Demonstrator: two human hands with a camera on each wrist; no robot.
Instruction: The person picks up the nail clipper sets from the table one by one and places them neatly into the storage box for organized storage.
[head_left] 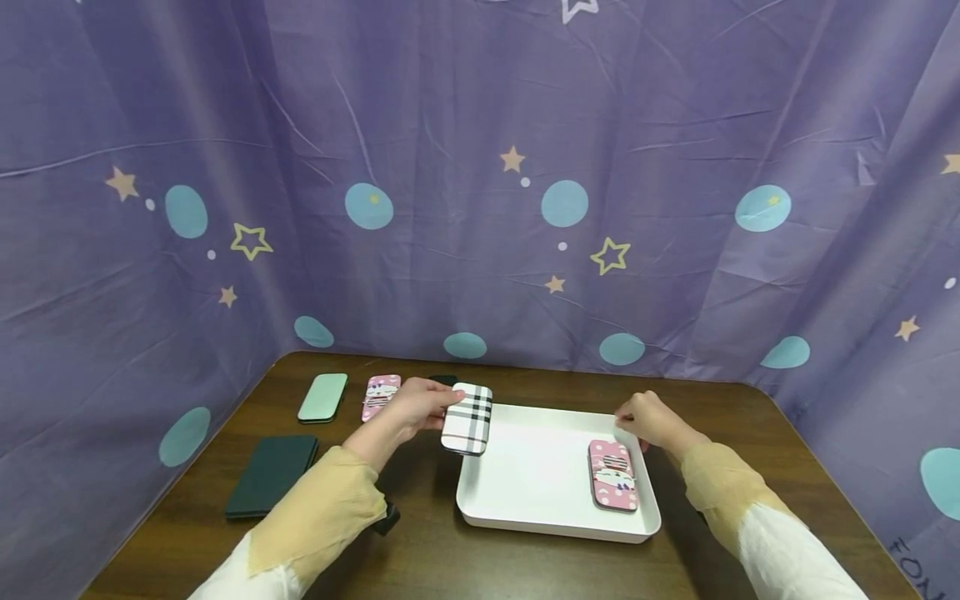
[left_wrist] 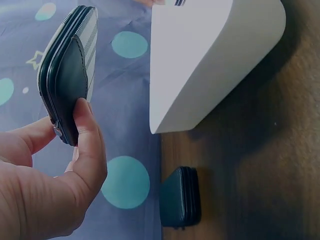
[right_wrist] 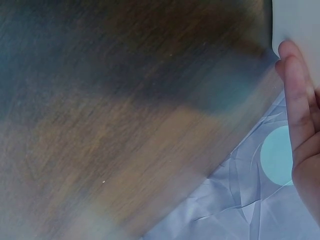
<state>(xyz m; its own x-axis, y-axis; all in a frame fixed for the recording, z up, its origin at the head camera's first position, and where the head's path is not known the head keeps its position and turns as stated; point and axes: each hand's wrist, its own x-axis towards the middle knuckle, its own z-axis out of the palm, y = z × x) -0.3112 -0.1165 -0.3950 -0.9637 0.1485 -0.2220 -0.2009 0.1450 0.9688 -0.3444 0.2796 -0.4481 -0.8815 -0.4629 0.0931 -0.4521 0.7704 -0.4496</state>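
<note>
Holding one pink case (head_left: pixel 612 477) near its right wall, the white tray (head_left: pixel 536 479) is gripped at the far right corner by the right hand (head_left: pixel 651 419), fingers curled over. Up by the left rim, a zipped plaid case (head_left: pixel 467 425) is pinched by the left hand (head_left: pixel 418 407), fingers spread just its thickness. Mint case (head_left: pixel 323 397) is parked far left.

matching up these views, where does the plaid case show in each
Head: plaid case below centre, in the left hand.
Left wrist: upper left, edge-on.
Right wrist: not in it.
Shared landmark: white tray, lower middle in head, upper right in both wrist views.
</note>
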